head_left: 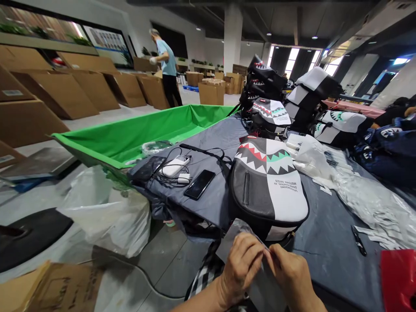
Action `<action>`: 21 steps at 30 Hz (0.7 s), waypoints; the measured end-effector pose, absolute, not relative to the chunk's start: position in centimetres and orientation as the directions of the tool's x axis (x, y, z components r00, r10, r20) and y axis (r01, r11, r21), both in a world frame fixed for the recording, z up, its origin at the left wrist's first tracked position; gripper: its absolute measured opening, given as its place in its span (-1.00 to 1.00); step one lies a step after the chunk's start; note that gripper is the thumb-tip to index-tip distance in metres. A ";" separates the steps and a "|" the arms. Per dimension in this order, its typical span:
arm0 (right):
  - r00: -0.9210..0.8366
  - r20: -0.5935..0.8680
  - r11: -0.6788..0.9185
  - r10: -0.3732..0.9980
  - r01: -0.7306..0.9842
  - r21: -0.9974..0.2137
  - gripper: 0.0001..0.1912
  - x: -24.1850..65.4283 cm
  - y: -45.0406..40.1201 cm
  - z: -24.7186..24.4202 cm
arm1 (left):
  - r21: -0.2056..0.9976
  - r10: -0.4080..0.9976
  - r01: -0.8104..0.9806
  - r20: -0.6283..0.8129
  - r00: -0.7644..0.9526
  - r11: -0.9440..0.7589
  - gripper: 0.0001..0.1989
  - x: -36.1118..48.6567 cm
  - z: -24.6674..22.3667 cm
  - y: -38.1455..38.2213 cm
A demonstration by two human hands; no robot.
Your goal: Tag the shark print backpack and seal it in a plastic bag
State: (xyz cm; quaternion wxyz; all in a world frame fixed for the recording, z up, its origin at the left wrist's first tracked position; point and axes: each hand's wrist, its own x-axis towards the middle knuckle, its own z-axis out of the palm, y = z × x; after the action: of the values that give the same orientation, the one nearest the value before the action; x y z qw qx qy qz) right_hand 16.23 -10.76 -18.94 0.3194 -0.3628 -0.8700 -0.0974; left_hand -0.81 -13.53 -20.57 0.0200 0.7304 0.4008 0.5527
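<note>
At the table's near edge, my left hand (242, 262) and my right hand (290, 271) pinch a thin, see-through plastic bag (230, 237) between their fingertips. Both hands are closed and almost touch each other. Part of the bag hangs below the fingers. Just beyond them lies a black and white backpack (269, 186) with a red and green shark-mouth print and lettering that appears upside down. To its left is a black smartphone (199, 184), beside a white charger (176, 165) with tangled cables.
Stacked backpacks (307, 95) stand at the table's far end. Plastic packaging (367, 203), a black marker (359, 241) and a red item (398, 279) lie on the right. A green-lined bin (146, 132) adjoins the table's left side. A person (167, 60) walks near cardboard boxes (58, 91).
</note>
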 end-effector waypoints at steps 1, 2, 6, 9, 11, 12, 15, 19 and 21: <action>-0.529 0.624 0.712 0.575 0.700 -0.062 -0.67 16.2 -10.8 -19.1 | 0.474 0.606 0.558 0.792 0.067 -0.681 -0.87 -0.9 -20.9 -12.9; -0.523 0.624 0.705 0.580 0.706 -0.065 -0.67 16.1 -10.9 -19.1 | 0.459 0.594 0.555 0.800 0.081 -0.694 -0.88 -1.0 -21.2 -12.3; -0.468 0.617 0.671 0.633 0.729 -0.136 -0.65 17.0 -11.6 -19.4 | 0.333 0.507 0.570 0.843 0.178 -0.752 -0.86 -1.8 -22.5 -11.1; -0.402 0.504 0.602 0.764 0.725 -0.334 -0.59 19.4 -12.2 -19.8 | 0.273 0.469 0.572 0.854 0.226 -0.774 -0.87 -2.4 -22.7 -11.0; -0.344 0.367 0.497 0.864 0.699 -0.515 -0.54 21.3 -12.6 -20.3 | 0.258 0.469 0.563 0.841 0.269 -0.785 -0.87 -2.7 -22.4 -11.0; -0.305 0.300 0.427 0.904 0.677 -0.599 -0.52 22.2 -12.7 -20.5 | 0.252 0.471 0.560 0.833 0.289 -0.789 -0.87 -2.9 -22.3 -11.0; -0.177 0.182 0.252 0.967 0.570 -0.782 -0.49 24.0 -12.7 -20.8 | 0.208 0.446 0.544 0.823 0.352 -0.813 -0.80 -3.4 -22.2 -11.0; -0.019 0.222 0.207 0.975 0.454 -0.867 -0.55 23.9 -11.3 -20.7 | 0.179 0.410 0.519 0.832 0.373 -0.836 -0.68 -4.0 -23.2 -11.1; 0.037 0.271 0.231 0.962 0.423 -0.876 -0.59 23.2 -10.0 -20.5 | 0.187 0.431 0.539 0.823 0.370 -0.821 -0.62 -4.3 -23.8 -11.2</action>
State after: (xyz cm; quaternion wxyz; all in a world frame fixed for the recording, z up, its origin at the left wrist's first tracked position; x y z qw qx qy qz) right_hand 23.21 -9.98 -20.45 0.4661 -0.5487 -0.6309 0.2890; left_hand -4.31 -11.21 -23.80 -0.0565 0.8258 0.2935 0.4782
